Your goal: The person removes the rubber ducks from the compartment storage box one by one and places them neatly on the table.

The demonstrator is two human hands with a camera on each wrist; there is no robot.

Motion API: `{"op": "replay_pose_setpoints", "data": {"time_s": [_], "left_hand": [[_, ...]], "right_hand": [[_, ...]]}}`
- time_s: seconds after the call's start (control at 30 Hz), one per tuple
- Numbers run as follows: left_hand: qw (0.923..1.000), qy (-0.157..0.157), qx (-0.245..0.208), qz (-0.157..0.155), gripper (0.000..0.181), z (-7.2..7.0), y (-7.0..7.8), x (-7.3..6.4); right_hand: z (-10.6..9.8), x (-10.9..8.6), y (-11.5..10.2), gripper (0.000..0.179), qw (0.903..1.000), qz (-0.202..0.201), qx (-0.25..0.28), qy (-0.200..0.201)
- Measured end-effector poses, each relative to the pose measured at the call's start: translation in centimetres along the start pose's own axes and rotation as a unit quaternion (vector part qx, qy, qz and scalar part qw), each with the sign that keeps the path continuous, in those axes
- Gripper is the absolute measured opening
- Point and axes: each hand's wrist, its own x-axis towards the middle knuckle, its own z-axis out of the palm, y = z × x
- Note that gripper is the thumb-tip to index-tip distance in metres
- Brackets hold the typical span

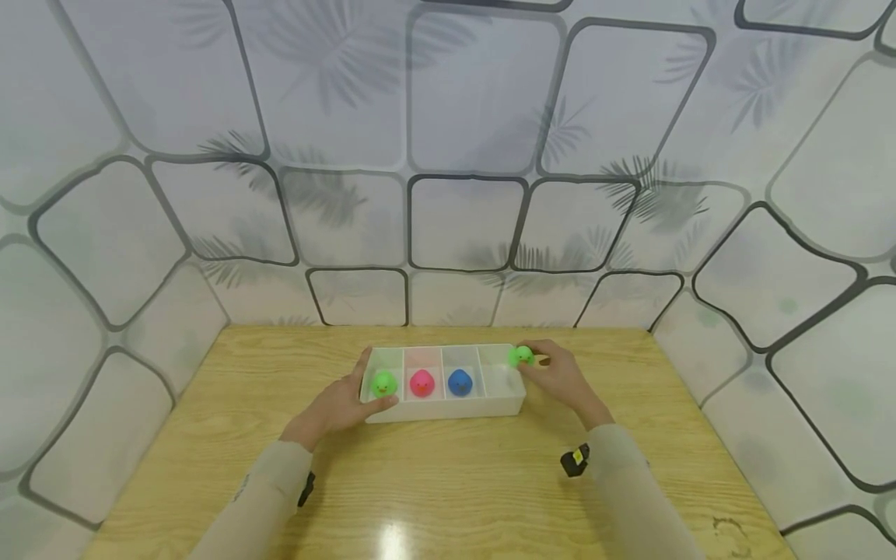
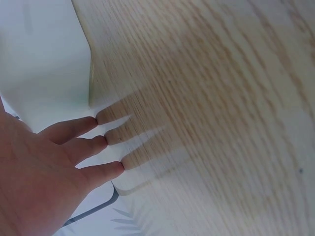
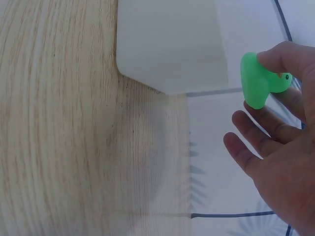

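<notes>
A white box [image 1: 442, 409] with a row of compartments sits on the table. From left to right it holds a green rubber duck [image 1: 384, 383], a pink rubber duck [image 1: 422, 383] and a blue rubber duck [image 1: 460, 383]; no duck lies in the rightmost compartment. My left hand [image 1: 340, 404] grips the box's left end, thumb along the front and fingers at the side. Over the right end, my right hand [image 1: 562, 380] pinches another green rubber duck [image 3: 256, 82] between thumb and fingers, above the box's rim.
The wooden table [image 1: 448, 482] ends at a patterned backdrop [image 1: 455, 225] behind the box and at both sides. A black wrist device [image 1: 575, 460] hangs by the right sleeve, and another [image 1: 306, 489] by the left.
</notes>
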Motion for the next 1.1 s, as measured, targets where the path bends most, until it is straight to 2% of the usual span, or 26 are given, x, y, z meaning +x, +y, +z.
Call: {"op": "replay_pose_setpoints", "data": {"time_s": [0.3, 0.87, 1.1], "left_hand": [[1.0000, 0.001, -0.001, 0.003, 0.120, -0.1, 0.0, -0.1], [1.0000, 0.002, -0.004, 0.006, 0.120, -0.1, 0.0, -0.1], [0.9999, 0.002, -0.011, 0.004, 0.121, -0.1, 0.0, 0.0]], "right_hand": [[-0.9, -0.4, 1.3, 0.044, 0.9995, 0.028, 0.001, 0.016], [-1.6, -1.2, 4.5, 0.047, 0.9976, 0.068, 0.011, -0.003], [-1.3, -1.5, 5.5, 0.046, 0.9967, 0.081, -0.003, -0.007]]}}
